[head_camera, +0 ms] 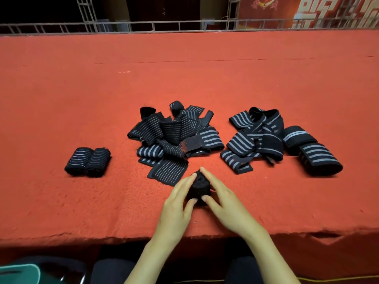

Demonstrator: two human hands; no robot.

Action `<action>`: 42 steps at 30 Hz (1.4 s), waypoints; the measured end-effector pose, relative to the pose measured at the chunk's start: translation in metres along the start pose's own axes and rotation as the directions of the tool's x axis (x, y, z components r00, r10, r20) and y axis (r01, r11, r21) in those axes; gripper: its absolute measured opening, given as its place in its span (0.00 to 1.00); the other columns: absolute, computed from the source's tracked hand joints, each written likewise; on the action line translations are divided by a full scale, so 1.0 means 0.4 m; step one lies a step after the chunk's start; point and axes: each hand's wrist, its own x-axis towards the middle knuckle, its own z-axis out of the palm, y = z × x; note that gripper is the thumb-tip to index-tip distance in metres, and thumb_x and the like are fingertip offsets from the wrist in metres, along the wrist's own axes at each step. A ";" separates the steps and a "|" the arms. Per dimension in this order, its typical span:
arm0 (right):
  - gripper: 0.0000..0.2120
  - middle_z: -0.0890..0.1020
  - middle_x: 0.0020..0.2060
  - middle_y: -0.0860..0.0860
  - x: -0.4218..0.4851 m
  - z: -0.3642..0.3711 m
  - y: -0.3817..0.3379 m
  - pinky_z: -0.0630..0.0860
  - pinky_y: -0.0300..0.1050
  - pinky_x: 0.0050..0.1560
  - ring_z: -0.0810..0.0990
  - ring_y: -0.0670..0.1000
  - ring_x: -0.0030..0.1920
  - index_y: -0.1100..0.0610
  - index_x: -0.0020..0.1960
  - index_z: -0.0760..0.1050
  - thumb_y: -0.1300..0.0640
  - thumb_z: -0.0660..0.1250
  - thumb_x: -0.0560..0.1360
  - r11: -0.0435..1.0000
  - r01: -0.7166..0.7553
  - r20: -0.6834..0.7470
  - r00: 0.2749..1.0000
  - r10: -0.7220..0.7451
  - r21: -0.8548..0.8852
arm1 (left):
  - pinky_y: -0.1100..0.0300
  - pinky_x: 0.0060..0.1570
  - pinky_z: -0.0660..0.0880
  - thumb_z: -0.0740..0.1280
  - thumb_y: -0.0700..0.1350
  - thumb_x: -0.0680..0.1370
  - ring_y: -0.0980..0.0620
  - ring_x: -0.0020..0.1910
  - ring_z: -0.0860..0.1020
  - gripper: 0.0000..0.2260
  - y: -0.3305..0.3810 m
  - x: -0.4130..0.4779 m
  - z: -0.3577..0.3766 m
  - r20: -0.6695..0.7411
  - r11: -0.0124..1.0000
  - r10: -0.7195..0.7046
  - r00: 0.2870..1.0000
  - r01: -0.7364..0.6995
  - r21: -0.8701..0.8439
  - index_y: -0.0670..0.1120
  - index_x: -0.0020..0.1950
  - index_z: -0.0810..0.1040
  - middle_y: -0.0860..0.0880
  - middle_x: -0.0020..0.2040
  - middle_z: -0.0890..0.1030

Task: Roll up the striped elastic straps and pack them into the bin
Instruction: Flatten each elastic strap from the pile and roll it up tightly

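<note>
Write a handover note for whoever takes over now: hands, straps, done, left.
Hands: left hand and right hand both pinch one black strap roll on the red table, near its front edge.
Done: two finished rolls lie side by side at the left.
Left: the middle pile and right pile of loose striped straps. Two wider straps at the far right look rolled.
Bin: none plainly in view, so nothing can be seen packed.
</note>
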 end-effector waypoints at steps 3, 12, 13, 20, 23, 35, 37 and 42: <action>0.36 0.59 0.73 0.35 0.000 0.012 0.014 0.57 0.36 0.73 0.58 0.34 0.72 0.38 0.74 0.51 0.65 0.63 0.78 1.000 -0.009 -0.008 1.000 0.009 0.013 | 0.69 0.68 0.61 0.66 0.37 0.75 0.66 0.69 0.64 0.30 -0.012 0.004 -0.007 0.062 0.999 -0.008 0.998 0.006 0.031 0.57 0.73 0.61 0.64 0.70 0.64; 0.34 0.64 0.73 0.38 0.001 0.011 0.027 0.61 0.36 0.72 0.64 0.37 0.71 0.40 0.75 0.56 0.65 0.63 0.78 0.991 -0.050 -0.012 0.999 0.051 0.121 | 0.70 0.68 0.60 0.64 0.37 0.75 0.70 0.68 0.63 0.30 -0.022 0.023 -0.011 0.149 0.997 -0.045 0.988 0.054 -0.057 0.62 0.70 0.59 0.64 0.68 0.65; 0.34 0.65 0.72 0.38 0.003 0.009 0.025 0.62 0.37 0.71 0.65 0.37 0.71 0.40 0.75 0.56 0.65 0.63 0.78 0.990 -0.052 -0.007 0.999 0.053 0.130 | 0.69 0.68 0.61 0.64 0.37 0.75 0.67 0.69 0.64 0.30 -0.022 0.024 -0.013 0.165 0.995 -0.052 0.985 0.065 -0.073 0.61 0.71 0.58 0.63 0.69 0.65; 0.32 0.76 0.63 0.45 0.046 0.057 -0.005 0.73 0.37 0.59 0.78 0.43 0.60 0.44 0.74 0.53 0.64 0.63 0.79 0.913 -0.128 -0.016 0.989 0.146 0.386 | 0.71 0.53 0.71 0.64 0.36 0.78 0.63 0.55 0.77 0.15 -0.015 0.021 -0.058 0.056 0.874 -0.302 0.952 0.300 -0.382 0.51 0.60 0.68 0.55 0.56 0.77; 0.25 0.78 0.61 0.51 0.086 0.099 -0.031 0.77 0.48 0.58 0.80 0.48 0.58 0.46 0.69 0.60 0.64 0.63 0.78 0.862 -0.147 0.015 0.987 0.160 0.485 | 0.68 0.55 0.71 0.65 0.37 0.77 0.60 0.56 0.77 0.13 -0.035 0.029 -0.119 0.027 0.860 -0.321 0.947 0.303 -0.411 0.52 0.57 0.72 0.54 0.55 0.79; 0.19 0.80 0.56 0.51 0.285 0.340 -0.168 0.75 0.45 0.59 0.79 0.45 0.52 0.49 0.65 0.65 0.57 0.66 0.78 0.922 -0.197 0.264 0.958 0.109 0.335 | 0.62 0.53 0.73 0.71 0.40 0.71 0.57 0.51 0.79 0.18 -0.148 -0.014 -0.369 -0.196 0.828 -0.514 0.835 0.423 -0.368 0.56 0.56 0.73 0.50 0.54 0.81; 0.23 0.77 0.62 0.53 0.319 0.374 -0.178 0.68 0.49 0.68 0.75 0.49 0.62 0.54 0.69 0.66 0.52 0.68 0.77 0.990 -0.088 0.258 0.964 0.058 0.106 | 0.57 0.53 0.73 0.72 0.45 0.68 0.53 0.49 0.80 0.16 -0.173 -0.018 -0.406 -0.272 0.799 -0.588 0.762 0.493 -0.345 0.55 0.52 0.72 0.50 0.51 0.81; 0.35 0.58 0.74 0.56 0.381 0.436 -0.217 0.47 0.52 0.76 0.47 0.56 0.76 0.53 0.77 0.55 0.49 0.68 0.75 0.956 0.148 0.360 0.932 -0.049 -0.252 | 0.53 0.53 0.70 0.70 0.41 0.73 0.46 0.50 0.78 0.13 -0.240 -0.018 -0.513 -0.404 0.745 -0.661 0.632 0.619 -0.250 0.48 0.54 0.71 0.44 0.51 0.79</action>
